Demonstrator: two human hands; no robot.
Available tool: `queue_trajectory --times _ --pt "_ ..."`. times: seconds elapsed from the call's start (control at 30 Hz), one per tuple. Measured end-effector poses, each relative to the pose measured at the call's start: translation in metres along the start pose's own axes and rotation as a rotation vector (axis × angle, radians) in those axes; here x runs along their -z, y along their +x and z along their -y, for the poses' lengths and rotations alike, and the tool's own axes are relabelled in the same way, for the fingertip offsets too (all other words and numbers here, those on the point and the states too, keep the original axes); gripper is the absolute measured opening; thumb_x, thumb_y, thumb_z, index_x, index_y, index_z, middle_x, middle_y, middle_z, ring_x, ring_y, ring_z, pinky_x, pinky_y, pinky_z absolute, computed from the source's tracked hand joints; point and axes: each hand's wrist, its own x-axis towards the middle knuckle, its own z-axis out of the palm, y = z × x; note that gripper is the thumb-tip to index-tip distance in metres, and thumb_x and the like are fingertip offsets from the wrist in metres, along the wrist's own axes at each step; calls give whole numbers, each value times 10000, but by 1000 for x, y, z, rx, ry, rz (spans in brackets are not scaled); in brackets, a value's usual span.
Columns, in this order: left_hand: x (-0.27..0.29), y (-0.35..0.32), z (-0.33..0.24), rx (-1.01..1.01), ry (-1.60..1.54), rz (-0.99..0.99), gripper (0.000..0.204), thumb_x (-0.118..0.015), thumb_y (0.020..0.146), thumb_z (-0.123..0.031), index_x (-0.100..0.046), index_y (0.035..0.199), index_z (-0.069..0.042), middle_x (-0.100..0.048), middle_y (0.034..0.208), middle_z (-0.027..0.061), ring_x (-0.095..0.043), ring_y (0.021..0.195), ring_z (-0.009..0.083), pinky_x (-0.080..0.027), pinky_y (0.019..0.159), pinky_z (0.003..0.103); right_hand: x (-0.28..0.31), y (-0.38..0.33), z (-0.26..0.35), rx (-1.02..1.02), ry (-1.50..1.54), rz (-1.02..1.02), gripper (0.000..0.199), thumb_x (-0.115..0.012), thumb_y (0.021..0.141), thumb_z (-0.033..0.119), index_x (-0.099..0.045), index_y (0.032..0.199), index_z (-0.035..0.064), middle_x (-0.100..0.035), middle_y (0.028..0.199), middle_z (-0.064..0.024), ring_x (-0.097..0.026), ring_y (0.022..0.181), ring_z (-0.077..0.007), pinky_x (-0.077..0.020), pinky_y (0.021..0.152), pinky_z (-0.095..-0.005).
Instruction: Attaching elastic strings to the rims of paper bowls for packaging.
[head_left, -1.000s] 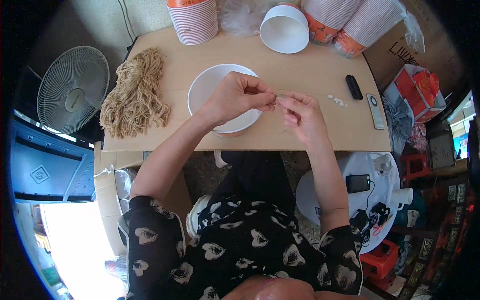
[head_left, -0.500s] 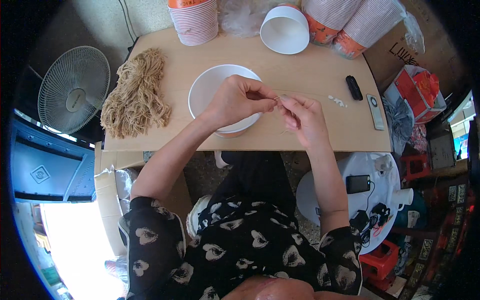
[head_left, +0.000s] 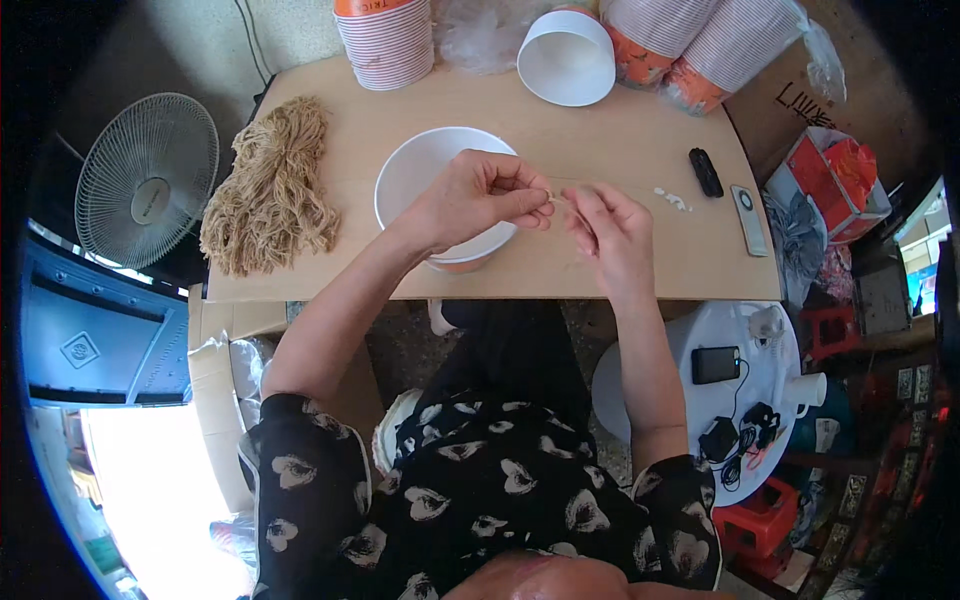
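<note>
Over the right rim of a white paper bowl (head_left: 400,180), my left hand (head_left: 485,200) pinches a thin tan strand (head_left: 556,199) between thumb and fingers. My right hand (head_left: 615,235) is closed just right of it, thumb and forefinger pressed together at the strand's other end; its finer detail is too small to make out. Part of the bowl is hidden behind my left hand and wrist. A bundle of tan, stringy strands (head_left: 275,190) lies on the table to the left.
Stacked paper bowls (head_left: 388,45), a bowl on its side (head_left: 567,62) and bagged bowls (head_left: 700,70) line the table's (head_left: 340,280) back. Small white bits (head_left: 672,199), a black object (head_left: 706,173) and a remote (head_left: 748,220) lie right. A fan (head_left: 150,200) stands left, a round stool with a phone (head_left: 715,366) lower right.
My hands have moved slightly apart, opening a small gap between the fingertips with the thin strand across it. The bundle and bowl stay where they were.
</note>
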Motion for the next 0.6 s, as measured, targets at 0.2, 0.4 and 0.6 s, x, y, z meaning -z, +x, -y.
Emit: queue_trajectory --times 0.2,0.4,0.6 --pt "-6 -6 -9 -7 61 20 143 -641 963 -47 -629 1088 24 -722 926 106 -710 884 150 -589 802 259 -6 2 -1 -64 130 107 217 -654 967 144 -655 1094 -33 -670 834 -47 -481 589 -28 -348 501 -173" --pt "-6 -9 -9 -1 143 9 151 -661 945 -34 -618 1075 30 -722 923 107 -717 866 150 -594 779 260 -4 0 -4 -42 78 174 166 -675 950 125 -668 1056 -3 -674 816 -27 -502 621 -25 -354 522 -174" --pt "-8 -13 -3 -80 229 -5 104 -657 938 -3 -627 1029 36 -715 908 89 -716 870 139 -589 780 256 -2 -1 -1 -43 -12 203 129 -691 936 119 -670 1005 12 -669 804 -20 -519 627 -28 -354 525 -177"
